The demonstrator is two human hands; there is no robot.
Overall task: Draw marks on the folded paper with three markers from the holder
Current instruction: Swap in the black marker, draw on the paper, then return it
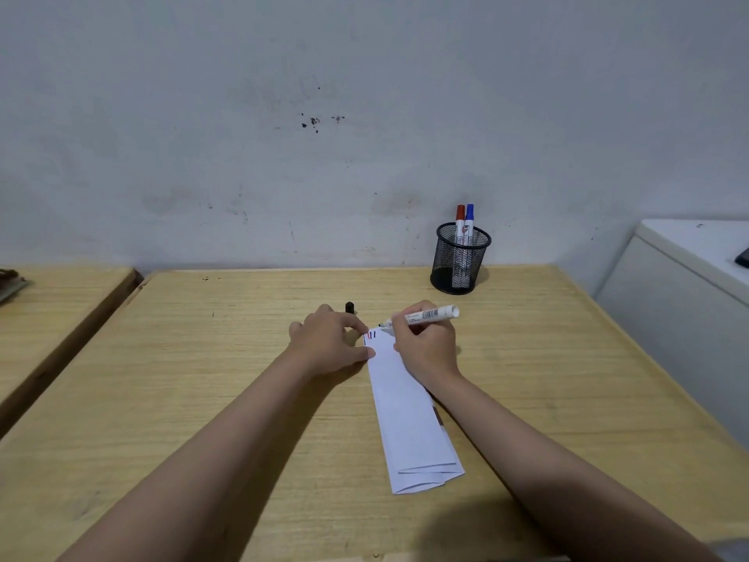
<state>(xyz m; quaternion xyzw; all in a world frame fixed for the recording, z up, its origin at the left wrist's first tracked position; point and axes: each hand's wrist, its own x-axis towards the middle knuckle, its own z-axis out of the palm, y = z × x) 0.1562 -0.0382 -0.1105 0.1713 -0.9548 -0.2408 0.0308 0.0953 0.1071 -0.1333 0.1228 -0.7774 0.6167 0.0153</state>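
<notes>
One wooden table (202, 399) carries everything, set against a stained wall (283, 115). The folded paper (409, 423) lies along its middle, a long white strip running away from the person and tilted slightly left at the far end; that end sits between the two hands, where it is easiest to pin and write on.

The mesh holder (460, 257) stands at the back right of the table, well apart from the paper, with a red marker (460, 221) and a blue marker (469, 219) upright in it, capped. Judged from that, and from the short red and dark strokes already at the paper's far edge, this is the last marker's turn.

Left hand (330, 338): palm down, thumb and forefinger pressed on the paper's left corner, holding it flat; the other fingers curl loosely on the table.

Right hand (421, 342): wrist resting over the paper's right edge, fingers closed round the black marker (425, 316) in a writing grip, barrel slanted back to the right, tip at the far edge.

A black cap (349, 308) stands just beyond the left hand, out of the way.
</notes>
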